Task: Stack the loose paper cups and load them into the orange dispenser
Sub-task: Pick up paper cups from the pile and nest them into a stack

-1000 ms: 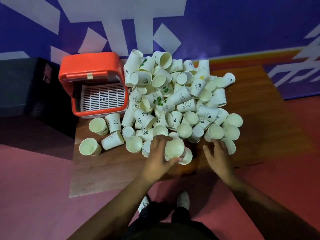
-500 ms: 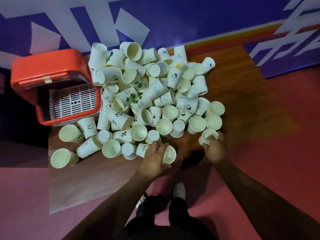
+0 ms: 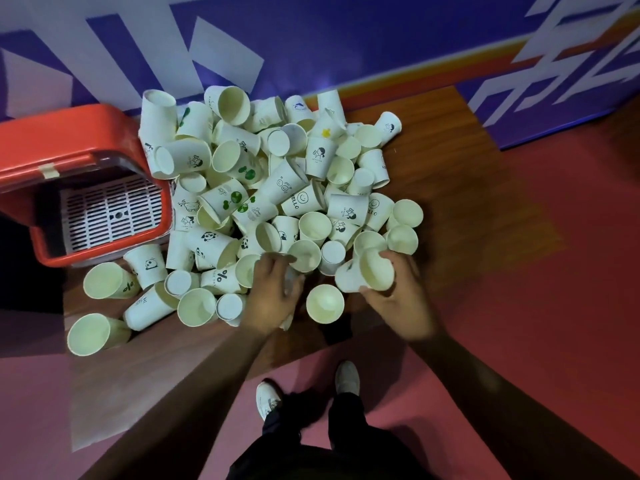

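Observation:
A big pile of loose white paper cups [image 3: 277, 188] with small printed pictures covers the wooden table [image 3: 450, 202]. The orange dispenser [image 3: 86, 140] stands at the pile's left, its white grille [image 3: 110, 209] showing. At the near edge of the pile, my right hand [image 3: 401, 299] grips a paper cup [image 3: 375, 271] whose mouth faces me. My left hand [image 3: 273, 296] lies over a blurred cup [image 3: 292, 284] with its fingers curled round it, fingertips by the rim of another cup [image 3: 304, 255]. One cup [image 3: 324, 303] stands free between my hands.
Several stray cups [image 3: 104, 280] lie on the table in front of the dispenser. A blue and white wall [image 3: 346, 39] runs behind the table. Red floor [image 3: 554, 306] lies to the right, and my shoes [image 3: 346, 377] are below the table's near edge.
My right hand has picked a cup from the pile's right side and brought it nearer my left hand. My left hand moved slightly forward into the pile. The camera view shifted right.

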